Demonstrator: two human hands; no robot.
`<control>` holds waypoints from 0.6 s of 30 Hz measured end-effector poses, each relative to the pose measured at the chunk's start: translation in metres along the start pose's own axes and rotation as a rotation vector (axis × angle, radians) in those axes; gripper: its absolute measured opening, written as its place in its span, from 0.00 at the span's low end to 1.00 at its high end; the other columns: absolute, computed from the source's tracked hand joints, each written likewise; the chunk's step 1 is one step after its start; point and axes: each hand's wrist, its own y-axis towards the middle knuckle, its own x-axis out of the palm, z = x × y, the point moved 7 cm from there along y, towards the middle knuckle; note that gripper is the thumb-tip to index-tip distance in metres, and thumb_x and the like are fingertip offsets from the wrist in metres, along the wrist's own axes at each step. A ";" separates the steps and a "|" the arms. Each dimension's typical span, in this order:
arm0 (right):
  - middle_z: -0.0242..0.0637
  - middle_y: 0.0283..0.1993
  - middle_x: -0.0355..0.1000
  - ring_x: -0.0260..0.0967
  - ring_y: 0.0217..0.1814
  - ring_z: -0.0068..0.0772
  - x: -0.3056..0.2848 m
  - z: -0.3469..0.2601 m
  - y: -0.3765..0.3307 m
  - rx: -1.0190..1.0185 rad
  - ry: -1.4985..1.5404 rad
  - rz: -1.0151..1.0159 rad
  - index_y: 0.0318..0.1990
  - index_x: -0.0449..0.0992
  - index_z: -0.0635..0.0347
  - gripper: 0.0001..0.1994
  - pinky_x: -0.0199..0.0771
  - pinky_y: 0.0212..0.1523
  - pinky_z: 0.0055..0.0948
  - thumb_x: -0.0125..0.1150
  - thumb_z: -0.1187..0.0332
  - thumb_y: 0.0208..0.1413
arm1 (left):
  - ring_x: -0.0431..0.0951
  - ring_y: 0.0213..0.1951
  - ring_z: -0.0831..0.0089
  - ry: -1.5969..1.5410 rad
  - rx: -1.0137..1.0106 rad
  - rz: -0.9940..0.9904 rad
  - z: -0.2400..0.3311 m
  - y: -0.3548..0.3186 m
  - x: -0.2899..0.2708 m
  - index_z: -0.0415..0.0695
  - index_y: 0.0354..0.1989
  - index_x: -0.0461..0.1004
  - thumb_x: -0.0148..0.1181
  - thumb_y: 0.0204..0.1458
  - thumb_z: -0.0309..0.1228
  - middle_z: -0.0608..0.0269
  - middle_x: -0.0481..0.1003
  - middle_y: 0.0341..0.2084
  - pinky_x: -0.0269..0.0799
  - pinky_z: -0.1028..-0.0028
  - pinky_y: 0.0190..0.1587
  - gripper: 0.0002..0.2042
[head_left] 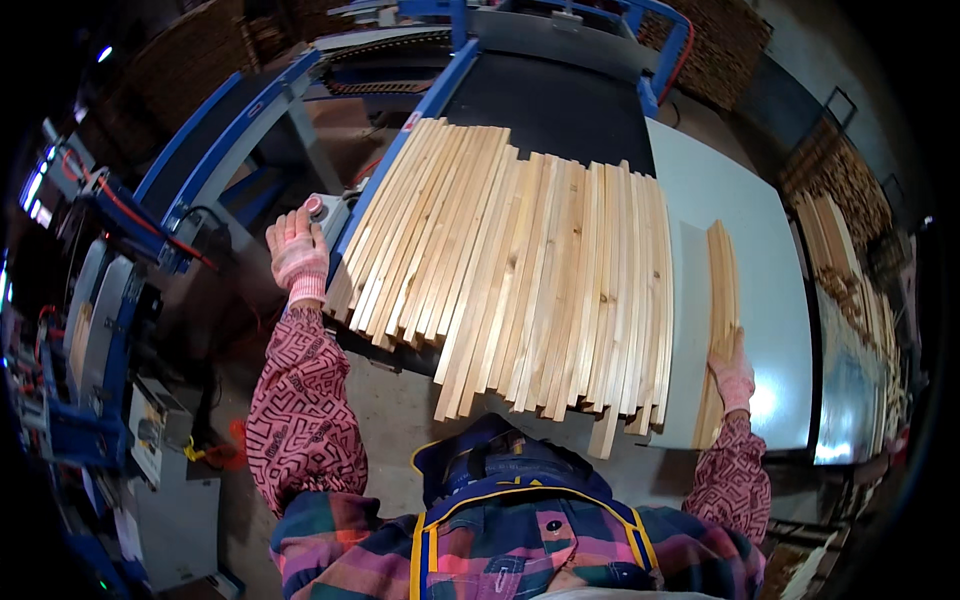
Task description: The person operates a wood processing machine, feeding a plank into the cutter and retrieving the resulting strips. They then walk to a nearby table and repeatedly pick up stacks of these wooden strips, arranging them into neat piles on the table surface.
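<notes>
Left hand (298,250), gloved, fingers spread flat on red knob (314,207) at conveyor's left edge, beside fanned pale wooden slats (520,280) on black belt (560,105). Right hand (731,368) open, pressing small slat stack (722,300) flat on grey table (775,300) at right, steadying it apart from main batch.

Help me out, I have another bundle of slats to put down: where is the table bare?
Bare grey table lies right of the small slat stack under the right hand, and beyond it toward the black belt. A narrow strip separates that stack from the wide row of slats, which crowds the middle. The left hand rests at a red button.
</notes>
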 end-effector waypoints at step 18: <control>0.50 0.60 0.66 0.68 0.58 0.51 0.008 0.004 0.010 0.072 -0.023 -0.088 0.73 0.34 0.42 0.47 0.68 0.57 0.46 0.59 0.50 0.51 | 0.57 0.64 0.49 -0.331 0.123 -0.090 0.127 -0.117 -0.101 0.42 0.60 0.64 0.62 0.48 0.38 0.48 0.64 0.60 0.48 0.52 0.68 0.30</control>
